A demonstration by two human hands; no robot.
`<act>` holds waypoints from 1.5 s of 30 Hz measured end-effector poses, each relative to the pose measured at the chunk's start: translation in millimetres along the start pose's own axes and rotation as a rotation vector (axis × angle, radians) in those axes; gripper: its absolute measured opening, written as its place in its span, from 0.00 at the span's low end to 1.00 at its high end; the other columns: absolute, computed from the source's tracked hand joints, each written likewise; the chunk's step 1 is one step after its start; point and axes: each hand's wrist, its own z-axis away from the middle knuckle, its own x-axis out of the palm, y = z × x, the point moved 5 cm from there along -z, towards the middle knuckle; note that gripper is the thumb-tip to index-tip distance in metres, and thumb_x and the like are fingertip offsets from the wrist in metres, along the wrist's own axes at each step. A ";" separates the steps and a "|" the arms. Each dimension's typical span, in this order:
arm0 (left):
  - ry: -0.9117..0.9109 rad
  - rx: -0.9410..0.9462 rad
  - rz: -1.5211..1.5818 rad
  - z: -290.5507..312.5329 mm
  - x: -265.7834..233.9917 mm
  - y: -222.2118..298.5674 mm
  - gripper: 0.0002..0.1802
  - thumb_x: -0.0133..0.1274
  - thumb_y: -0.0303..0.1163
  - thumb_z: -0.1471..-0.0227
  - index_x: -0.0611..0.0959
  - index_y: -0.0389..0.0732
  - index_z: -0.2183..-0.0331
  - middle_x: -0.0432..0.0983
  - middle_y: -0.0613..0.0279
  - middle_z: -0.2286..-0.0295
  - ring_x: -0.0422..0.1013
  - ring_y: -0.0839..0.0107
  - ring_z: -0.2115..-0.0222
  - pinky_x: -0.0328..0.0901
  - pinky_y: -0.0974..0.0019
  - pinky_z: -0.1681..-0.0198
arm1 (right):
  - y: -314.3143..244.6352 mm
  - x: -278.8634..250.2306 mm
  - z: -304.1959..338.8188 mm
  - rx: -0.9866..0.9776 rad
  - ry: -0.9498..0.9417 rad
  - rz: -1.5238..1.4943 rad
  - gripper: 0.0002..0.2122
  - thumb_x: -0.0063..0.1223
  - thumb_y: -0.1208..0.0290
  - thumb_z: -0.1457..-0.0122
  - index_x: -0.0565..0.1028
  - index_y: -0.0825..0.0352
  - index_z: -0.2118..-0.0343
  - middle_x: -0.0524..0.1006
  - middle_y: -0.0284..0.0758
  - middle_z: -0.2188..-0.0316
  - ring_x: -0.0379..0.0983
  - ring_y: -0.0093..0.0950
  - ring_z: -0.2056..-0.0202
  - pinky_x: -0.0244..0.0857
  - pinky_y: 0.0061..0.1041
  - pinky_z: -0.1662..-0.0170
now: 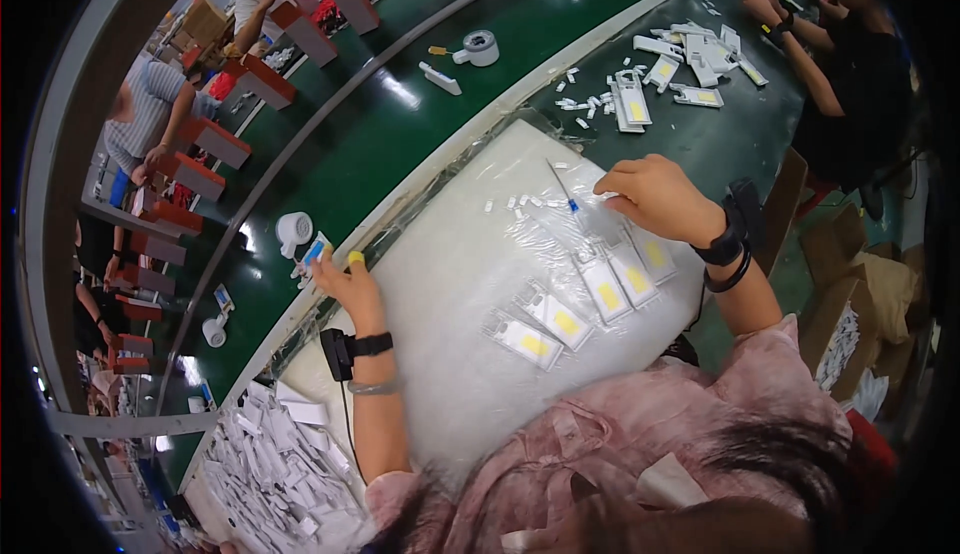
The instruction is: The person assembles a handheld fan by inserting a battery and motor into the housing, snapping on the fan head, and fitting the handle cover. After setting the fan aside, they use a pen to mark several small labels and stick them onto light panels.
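Observation:
My left hand (pixel 345 286) reaches to the belt's edge, a yellow cover on its thumb standing apart from the fingers. Its fingertips touch a small white part with a blue face (pixel 316 250), beside a round white piece (pixel 293 229). Over the far right of the plastic-covered pad (pixel 450 254), my right hand (pixel 660 194) has its fingers pinched together; anything between them is too small to make out. Close to it lies a thin pointed tool with a blue band (pixel 573 204). Below are several flat white housings with yellow patches (pixel 602 289). Tiny white pieces (pixel 518 202) lie farther left.
A green conveyor belt (pixel 370 134) curves past, carrying another round white piece (pixel 480 49). More housings (pixel 700 54) are heaped on the dark table at far right, near a co-worker's arm (pixel 810 74). White parts (pixel 275 464) pile up at lower left. Other people work beyond the belt.

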 end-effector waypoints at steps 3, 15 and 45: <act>-0.388 0.236 0.021 46.9 4.1 42.5 0.29 0.51 0.26 0.49 0.68 0.32 0.45 0.56 0.40 0.42 0.51 0.46 0.40 0.47 0.51 0.37 | 12.2 -1.0 5.1 -0.063 0.049 0.013 0.05 0.56 0.72 0.45 0.78 0.60 0.65 0.77 0.32 0.69 0.74 0.35 0.67 0.65 0.34 0.62; -0.836 0.585 -0.051 180.6 4.3 212.3 0.40 0.61 0.42 0.53 0.67 0.33 0.44 0.53 0.36 0.41 0.53 0.40 0.42 0.50 0.45 0.41 | 27.4 48.7 -31.3 -0.519 0.124 0.090 0.08 0.50 0.74 0.48 0.79 0.57 0.66 0.75 0.28 0.59 0.73 0.28 0.61 0.64 0.29 0.57; -0.638 0.834 -0.113 101.4 100.8 254.2 0.15 0.57 0.22 0.63 0.83 0.43 0.66 0.75 0.65 0.69 0.69 0.63 0.66 0.63 0.62 0.64 | 41.1 32.7 -27.2 -0.411 0.000 0.211 0.07 0.51 0.73 0.53 0.74 0.62 0.70 0.72 0.27 0.72 0.68 0.26 0.68 0.59 0.25 0.61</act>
